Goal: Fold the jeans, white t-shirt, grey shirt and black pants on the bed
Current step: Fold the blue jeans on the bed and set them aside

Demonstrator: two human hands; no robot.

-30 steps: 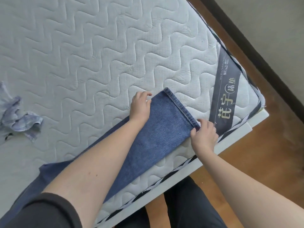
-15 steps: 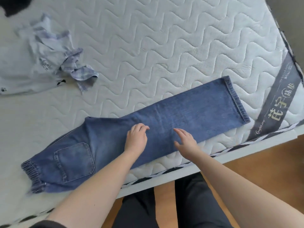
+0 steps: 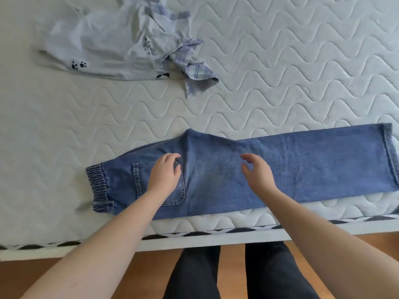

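mattress [image 3: 280, 72] bears jeans [image 3: 302, 169]; hands [image 3: 164, 173] seemingly resting on them.

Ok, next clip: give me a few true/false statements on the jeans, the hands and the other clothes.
1. The jeans lie folded lengthwise near the mattress edge. True.
2. The left hand rests over the back pocket. True.
3. The right hand grips the leg hem. False: it is at mid-leg, fingers loosely curled, holding nothing.
4. The white t-shirt is folded. False: it lies crumpled.
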